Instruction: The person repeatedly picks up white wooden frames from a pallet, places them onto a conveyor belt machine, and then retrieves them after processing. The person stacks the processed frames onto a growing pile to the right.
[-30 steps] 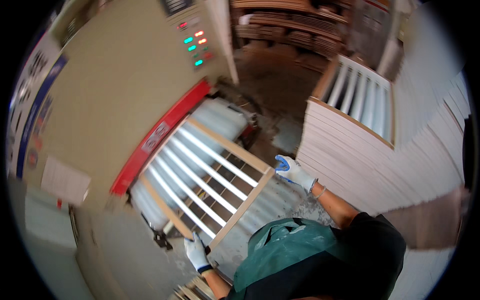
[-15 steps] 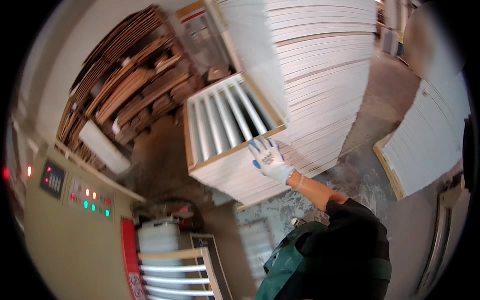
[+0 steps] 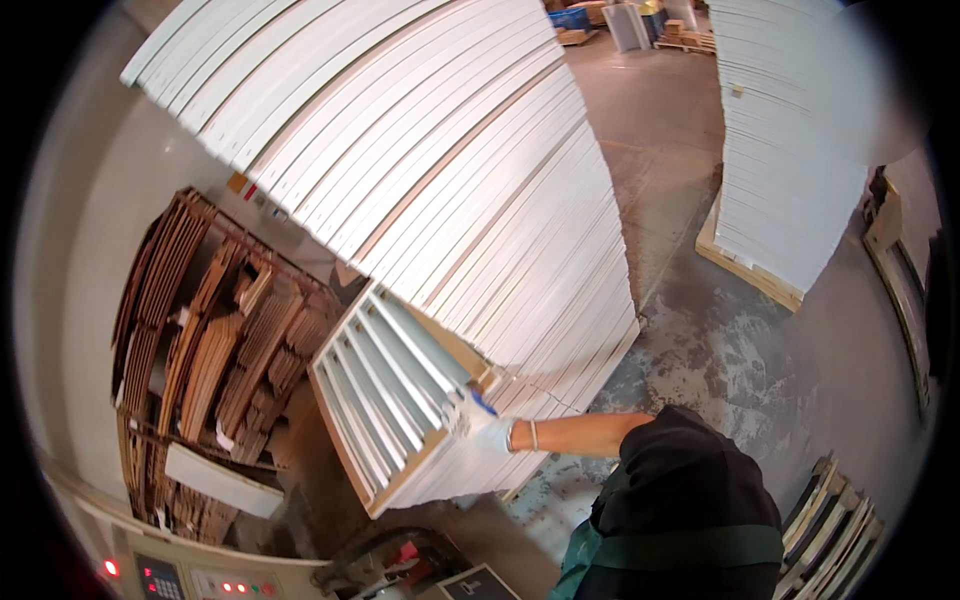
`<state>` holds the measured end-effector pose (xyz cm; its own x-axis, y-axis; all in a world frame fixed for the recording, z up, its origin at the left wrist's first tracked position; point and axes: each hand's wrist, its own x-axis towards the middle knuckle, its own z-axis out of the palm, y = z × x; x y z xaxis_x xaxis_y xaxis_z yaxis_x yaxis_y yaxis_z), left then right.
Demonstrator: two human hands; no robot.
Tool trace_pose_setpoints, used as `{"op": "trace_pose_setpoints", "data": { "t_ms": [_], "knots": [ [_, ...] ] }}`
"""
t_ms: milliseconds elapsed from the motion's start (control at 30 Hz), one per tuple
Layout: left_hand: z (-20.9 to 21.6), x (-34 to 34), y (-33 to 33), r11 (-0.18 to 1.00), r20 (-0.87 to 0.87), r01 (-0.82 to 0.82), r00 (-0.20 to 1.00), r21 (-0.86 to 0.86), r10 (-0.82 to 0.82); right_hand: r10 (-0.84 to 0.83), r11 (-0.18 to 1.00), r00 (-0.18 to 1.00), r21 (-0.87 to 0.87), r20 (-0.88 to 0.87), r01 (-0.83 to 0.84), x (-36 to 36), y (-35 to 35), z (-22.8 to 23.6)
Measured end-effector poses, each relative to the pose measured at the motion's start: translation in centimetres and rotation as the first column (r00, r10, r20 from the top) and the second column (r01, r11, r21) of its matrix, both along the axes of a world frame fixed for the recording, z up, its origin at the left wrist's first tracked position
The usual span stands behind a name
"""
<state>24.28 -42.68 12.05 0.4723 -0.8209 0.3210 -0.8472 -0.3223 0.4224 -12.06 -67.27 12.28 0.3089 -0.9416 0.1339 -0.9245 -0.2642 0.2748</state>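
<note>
My right hand [image 3: 482,425], in a white glove with blue patches, is at the wooden edge of a slatted frame [image 3: 385,385]. Its fingers bend over the rim, though they are partly blurred. Pale bars run in parallel across the frame, which lies on a low stack of white-edged pieces [image 3: 450,475]. Right behind it rises a tall stack of white panels [image 3: 480,190]. My right arm, with a black sleeve and a wrist band, reaches in from the lower right. My left hand is out of view.
A rack of brown boards [image 3: 220,340] stands along the left wall. A control panel [image 3: 200,580] with lit buttons is at the lower left. Another white panel stack [image 3: 780,170] stands on a pallet at the right. Wooden slats [image 3: 830,530] lie at the lower right.
My view has turned, so the frame and rack appear lower and more of the tall stack shows. My right hand stays at the frame's edge, its fingers now more bent.
</note>
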Motion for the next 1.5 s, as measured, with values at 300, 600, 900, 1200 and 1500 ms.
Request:
{"op": "trace_pose_setpoints", "data": {
  "t_ms": [300, 600, 900, 1200, 1500],
  "knots": [
    [3.0, 4.1, -8.9, 0.965, -0.213, 0.242, 0.953, 0.098, -0.217, 0.411, 0.873, 0.908, 0.252, 0.079, -0.417, 0.0, 14.9, 2.7],
    [2.3, 0.9, -5.0, 0.937, -0.59, 0.222, 0.807, 0.27, -0.021, -0.228, 0.959, 0.555, 0.085, 0.8, 0.271, -9.3, 16.6, 1.1],
    [2.5, -2.9, 7.0, 0.974, -0.737, 0.049, 0.662, 0.223, 0.136, -0.394, 0.871, 0.494, 0.487, 0.775, -0.069, -9.3, 14.0, 0.1],
    [4.4, -10.5, 21.1, 0.853, -0.732, -0.508, 0.536, 0.118, 0.42, -0.347, 0.782, 0.405, 0.5, 0.846, -0.373, -4.8, 13.8, 1.1],
    [4.5, -25.9, 26.4, 0.484, -0.717, -0.863, 0.243, 0.148, 0.653, -0.059, 0.535, 0.358, 0.332, 0.932, -0.777, 0.0, 9.1, 2.2]
  ]
}}
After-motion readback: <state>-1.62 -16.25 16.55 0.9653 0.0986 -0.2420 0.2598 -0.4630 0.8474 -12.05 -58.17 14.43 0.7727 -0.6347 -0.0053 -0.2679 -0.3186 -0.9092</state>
